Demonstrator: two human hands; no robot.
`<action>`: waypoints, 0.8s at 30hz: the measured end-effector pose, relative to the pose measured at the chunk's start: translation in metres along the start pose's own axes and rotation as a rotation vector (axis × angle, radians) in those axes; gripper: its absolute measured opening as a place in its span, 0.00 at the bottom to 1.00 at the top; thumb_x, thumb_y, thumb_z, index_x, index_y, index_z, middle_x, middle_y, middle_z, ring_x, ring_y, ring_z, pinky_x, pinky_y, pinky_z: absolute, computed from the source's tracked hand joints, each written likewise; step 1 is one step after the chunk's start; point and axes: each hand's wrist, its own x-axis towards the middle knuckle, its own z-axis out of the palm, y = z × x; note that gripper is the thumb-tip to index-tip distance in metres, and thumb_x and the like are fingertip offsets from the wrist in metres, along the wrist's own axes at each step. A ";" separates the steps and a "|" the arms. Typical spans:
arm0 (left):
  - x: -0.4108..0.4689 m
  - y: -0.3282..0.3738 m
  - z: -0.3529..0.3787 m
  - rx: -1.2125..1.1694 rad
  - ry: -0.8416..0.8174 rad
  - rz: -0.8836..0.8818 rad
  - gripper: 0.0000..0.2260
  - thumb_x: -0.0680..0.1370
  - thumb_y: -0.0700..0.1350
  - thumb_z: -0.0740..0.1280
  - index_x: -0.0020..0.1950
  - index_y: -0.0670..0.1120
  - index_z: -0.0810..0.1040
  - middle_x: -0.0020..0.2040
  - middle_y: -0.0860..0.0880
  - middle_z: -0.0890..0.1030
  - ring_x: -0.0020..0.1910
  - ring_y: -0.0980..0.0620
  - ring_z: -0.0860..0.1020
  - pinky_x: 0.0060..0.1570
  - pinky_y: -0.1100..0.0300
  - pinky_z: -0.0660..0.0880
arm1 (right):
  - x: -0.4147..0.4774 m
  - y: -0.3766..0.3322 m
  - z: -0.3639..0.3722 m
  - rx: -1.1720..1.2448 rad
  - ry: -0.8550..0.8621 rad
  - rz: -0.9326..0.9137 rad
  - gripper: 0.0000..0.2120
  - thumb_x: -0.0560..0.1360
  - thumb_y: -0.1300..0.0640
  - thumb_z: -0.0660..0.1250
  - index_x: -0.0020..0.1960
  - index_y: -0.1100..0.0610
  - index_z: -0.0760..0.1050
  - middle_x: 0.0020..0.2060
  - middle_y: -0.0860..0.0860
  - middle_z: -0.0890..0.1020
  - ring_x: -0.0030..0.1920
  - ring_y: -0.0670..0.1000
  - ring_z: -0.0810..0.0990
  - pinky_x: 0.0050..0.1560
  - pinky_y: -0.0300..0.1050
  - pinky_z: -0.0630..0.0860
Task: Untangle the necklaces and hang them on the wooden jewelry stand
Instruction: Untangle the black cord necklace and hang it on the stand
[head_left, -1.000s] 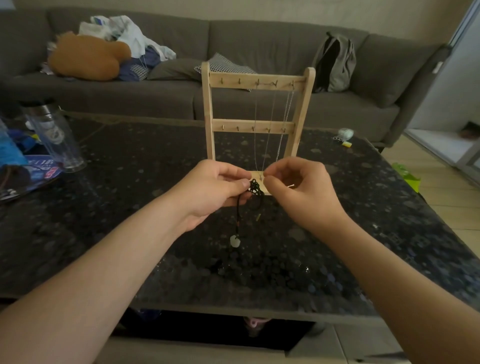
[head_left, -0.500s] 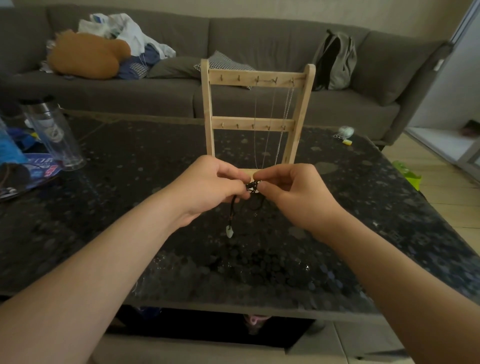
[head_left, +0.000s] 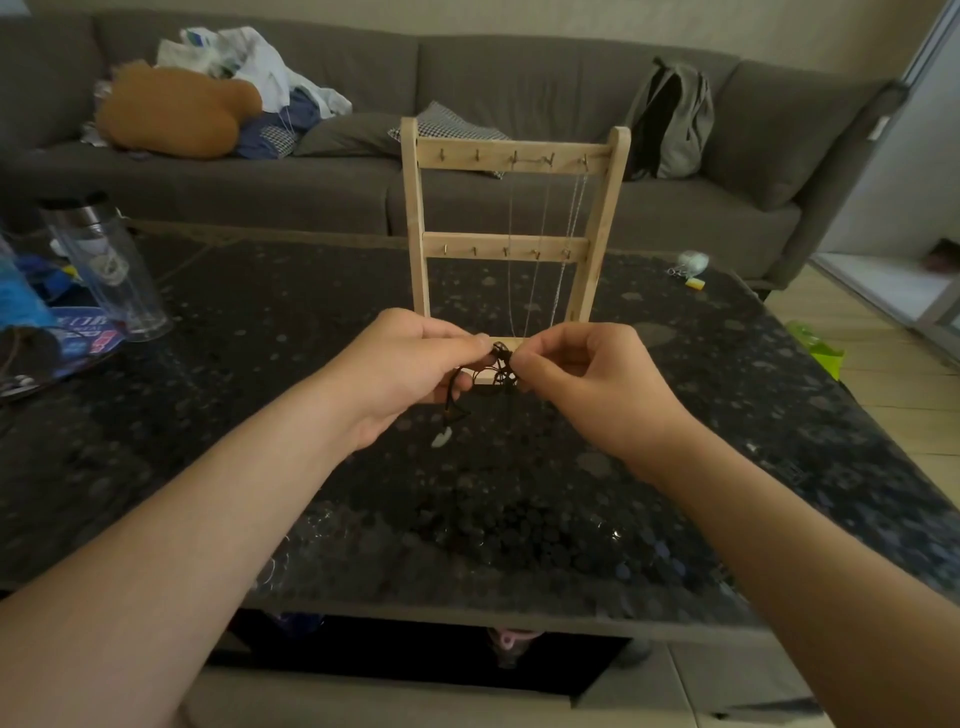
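A wooden jewelry stand (head_left: 418, 223) stands upright on the dark table, with two hook bars. Thin silver chains (head_left: 540, 244) hang from the right hooks of its top bar. In front of its base, my left hand (head_left: 410, 364) and my right hand (head_left: 592, 379) pinch a tangled black cord necklace (head_left: 500, 364) between their fingertips. Loops of the cord droop below my fingers, and a pale pendant (head_left: 440, 439) dangles from it under my left hand, above the table.
The dark speckled table (head_left: 260, 441) carries a clear bottle (head_left: 106, 265) and blue packaging (head_left: 78, 338) at the left, small items (head_left: 691, 265) at the far right. A grey sofa (head_left: 519, 78) with clothes, a plush toy and a backpack runs behind.
My hands have drawn closer together on the knot and lifted slightly. The pendant has swung a little to the left and now hangs higher.
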 end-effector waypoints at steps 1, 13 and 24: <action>0.000 -0.001 0.000 0.008 0.005 0.020 0.08 0.84 0.48 0.72 0.53 0.48 0.91 0.52 0.46 0.90 0.47 0.53 0.82 0.59 0.51 0.83 | 0.000 0.000 0.000 0.014 -0.007 0.000 0.01 0.80 0.58 0.75 0.50 0.54 0.85 0.42 0.52 0.89 0.45 0.55 0.87 0.49 0.46 0.85; -0.003 -0.002 0.000 0.156 -0.050 0.127 0.05 0.78 0.45 0.79 0.52 0.53 0.90 0.50 0.56 0.89 0.54 0.57 0.85 0.54 0.56 0.77 | -0.002 -0.002 0.002 -0.027 -0.026 -0.003 0.12 0.81 0.64 0.72 0.59 0.51 0.85 0.46 0.51 0.86 0.40 0.53 0.85 0.43 0.43 0.84; -0.005 0.001 0.005 0.184 0.022 0.083 0.06 0.79 0.46 0.77 0.53 0.56 0.90 0.53 0.54 0.89 0.59 0.56 0.83 0.62 0.57 0.73 | -0.001 -0.005 0.004 0.164 0.051 -0.007 0.15 0.76 0.72 0.72 0.54 0.53 0.86 0.43 0.50 0.83 0.39 0.43 0.81 0.43 0.34 0.79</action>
